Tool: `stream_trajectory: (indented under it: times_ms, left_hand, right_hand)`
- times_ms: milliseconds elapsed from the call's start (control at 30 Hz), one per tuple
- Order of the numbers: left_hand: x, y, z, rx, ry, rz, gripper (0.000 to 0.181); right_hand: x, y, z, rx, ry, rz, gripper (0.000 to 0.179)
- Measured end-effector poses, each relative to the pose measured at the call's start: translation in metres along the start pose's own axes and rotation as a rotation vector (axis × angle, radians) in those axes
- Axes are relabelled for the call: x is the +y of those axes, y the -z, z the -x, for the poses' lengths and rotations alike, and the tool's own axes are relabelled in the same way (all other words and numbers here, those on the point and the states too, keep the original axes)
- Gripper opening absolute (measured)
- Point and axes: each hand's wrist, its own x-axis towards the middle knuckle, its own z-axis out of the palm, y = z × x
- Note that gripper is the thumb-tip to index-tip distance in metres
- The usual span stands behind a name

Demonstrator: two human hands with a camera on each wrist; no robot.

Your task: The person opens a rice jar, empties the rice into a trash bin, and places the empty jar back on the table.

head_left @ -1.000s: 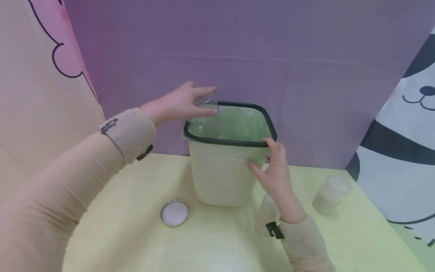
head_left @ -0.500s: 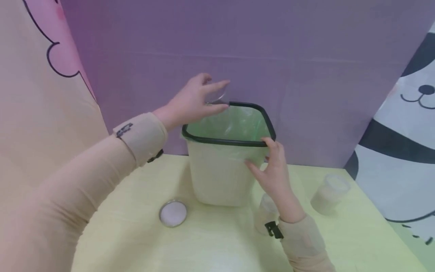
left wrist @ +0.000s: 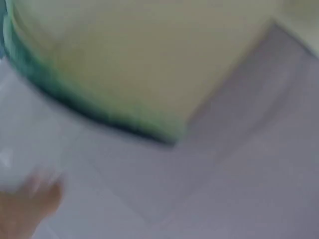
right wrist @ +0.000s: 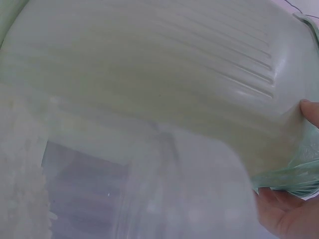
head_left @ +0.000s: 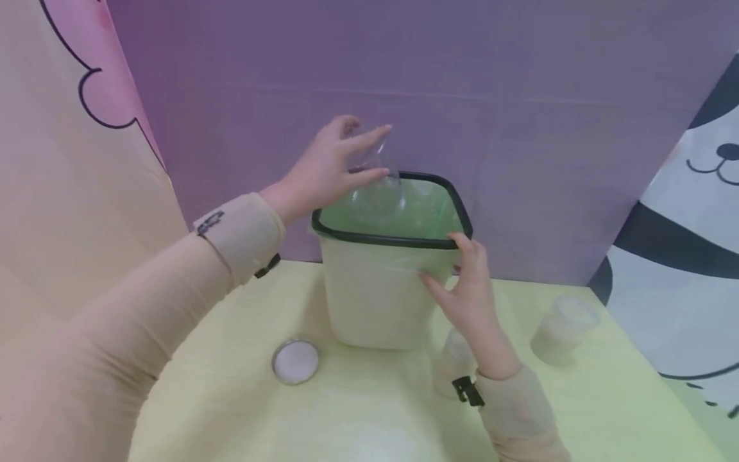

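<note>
My left hand [head_left: 326, 163] is over the trash bin [head_left: 381, 295], holding a clear plastic cup [head_left: 385, 202] between thumb and fingers. The cup leans down past the bin's black rim, against the green liner bag [head_left: 427, 208]. In the left wrist view only part of the left hand [left wrist: 30, 204] shows, blurred. My right hand [head_left: 470, 289] grips the bin at its front right corner, fingertips on the rim and thumb against the outer wall. Up close in the right wrist view, the right hand [right wrist: 289, 214] lies at the folded edge of the liner.
A round lid [head_left: 296, 361] with a pale face lies on the table [head_left: 346, 417] left of the bin. One clear container [head_left: 453, 359] stands partly behind my right wrist. Another, with pale contents [head_left: 562, 330], stands at the right. A purple backdrop [head_left: 519, 128] rises behind.
My left hand has moved right and slightly up over the bin with the clear cup, which now shows tilted lower into the opening. The right hand keeps its grip on the rim.
</note>
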Motion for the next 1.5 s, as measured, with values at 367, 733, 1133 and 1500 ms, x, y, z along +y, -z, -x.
stream_trajectory:
  times_ms: [367,733,1133,1500]
  left_hand:
    - [0.002,-0.009,-0.001,-0.146,0.03,0.024,0.065]
    - [-0.001,-0.006,0.002,-0.263,0.098,0.041,0.059]
    - [-0.007,0.0,0.004,-0.375,-0.051,0.003,0.059]
    - [-0.002,0.013,0.002,-0.322,0.024,0.058,0.065]
  right_hand:
    - [0.004,0.004,0.002,0.03,0.033,0.012,0.071]
    - [0.003,0.006,0.001,0.028,0.033,0.003,0.071]
    - [0.003,0.005,0.001,0.027,0.029,0.009,0.071]
    - [0.002,0.005,0.002,0.018,0.012,0.009,0.07]
